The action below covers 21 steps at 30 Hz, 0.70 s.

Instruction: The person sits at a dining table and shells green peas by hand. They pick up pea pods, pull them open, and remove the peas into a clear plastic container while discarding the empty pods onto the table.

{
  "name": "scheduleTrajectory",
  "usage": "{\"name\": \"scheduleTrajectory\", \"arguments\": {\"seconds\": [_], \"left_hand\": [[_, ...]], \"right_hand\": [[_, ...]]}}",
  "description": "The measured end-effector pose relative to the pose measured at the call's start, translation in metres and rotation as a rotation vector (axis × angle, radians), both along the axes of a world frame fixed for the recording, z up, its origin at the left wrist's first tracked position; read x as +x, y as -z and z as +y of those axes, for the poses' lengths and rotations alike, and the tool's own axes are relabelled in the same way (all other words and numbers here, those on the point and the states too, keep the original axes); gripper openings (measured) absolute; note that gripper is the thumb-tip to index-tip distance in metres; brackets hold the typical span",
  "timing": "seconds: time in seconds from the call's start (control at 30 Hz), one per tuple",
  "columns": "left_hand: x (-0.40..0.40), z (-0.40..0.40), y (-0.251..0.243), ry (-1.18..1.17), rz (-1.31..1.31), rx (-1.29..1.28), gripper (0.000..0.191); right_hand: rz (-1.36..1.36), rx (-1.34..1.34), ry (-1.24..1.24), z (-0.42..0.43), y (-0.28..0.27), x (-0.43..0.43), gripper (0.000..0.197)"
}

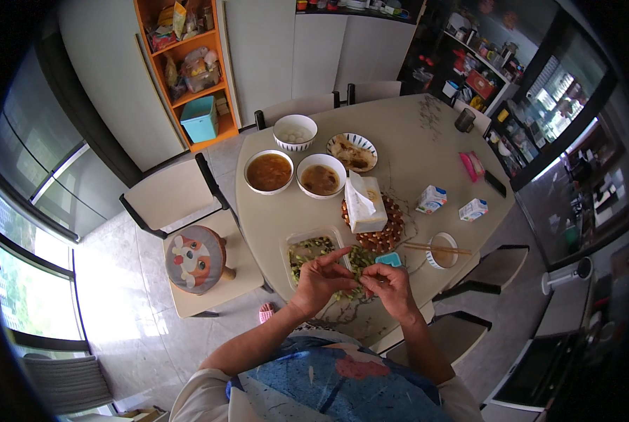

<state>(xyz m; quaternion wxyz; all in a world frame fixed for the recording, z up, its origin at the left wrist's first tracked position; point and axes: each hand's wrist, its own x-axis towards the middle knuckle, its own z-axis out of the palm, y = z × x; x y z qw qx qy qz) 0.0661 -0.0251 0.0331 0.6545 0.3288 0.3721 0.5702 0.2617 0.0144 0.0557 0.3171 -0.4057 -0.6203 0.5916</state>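
Over the near part of the dining table, my left hand (pixel 322 279) and my right hand (pixel 391 287) meet at the fingertips. Between them they pinch a small piece of green vegetable, mostly covered by the fingers. The left index finger points outward, away from the other fingers. Beneath and beyond the fingertips lies a loose pile of cut green vegetables (pixel 362 258) on the tabletop. Left of it, a clear plastic tub (pixel 340 235) holds more chopped greens, partly hidden by my left hand. A small teal plastic item (pixel 389 259) sits just beyond my right hand.
A tissue pack (pixel 370 211) rests on a round brown trivet (pixel 391 232). Farther left stand soup bowls (pixel 268 172) and a plate of food (pixel 352 152). Chopsticks (pixel 435 248) lie across a bowl (pixel 443 258); small cartons (pixel 431 199) stand beyond. A stool (pixel 196 259) sits on a chair (pixel 214 295).
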Motion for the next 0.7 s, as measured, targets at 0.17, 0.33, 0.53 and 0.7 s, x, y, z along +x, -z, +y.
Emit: {"name": "scheduleTrajectory", "arguments": {"seconds": [0.17, 0.33, 0.53, 0.7], "left_hand": [[0.009, 0.0, -0.002, 0.001, 0.081, -0.026, 0.065], [0.017, -0.004, 0.006, -0.004, 0.147, -0.028, 0.065], [0.023, -0.006, -0.006, -0.001, 0.326, -0.007, 0.065], [0.025, -0.01, -0.003, -0.028, 0.384, -0.002, 0.061]], "right_hand": [[0.043, -0.017, -0.003, -0.003, 0.002, 0.007, 0.007], [-0.086, 0.055, -0.05, -0.005, 0.003, 0.014, 0.009], [-0.051, -0.034, -0.057, -0.003, 0.006, 0.022, 0.012], [-0.097, -0.018, -0.084, -0.005, 0.001, 0.02, 0.013]]}}
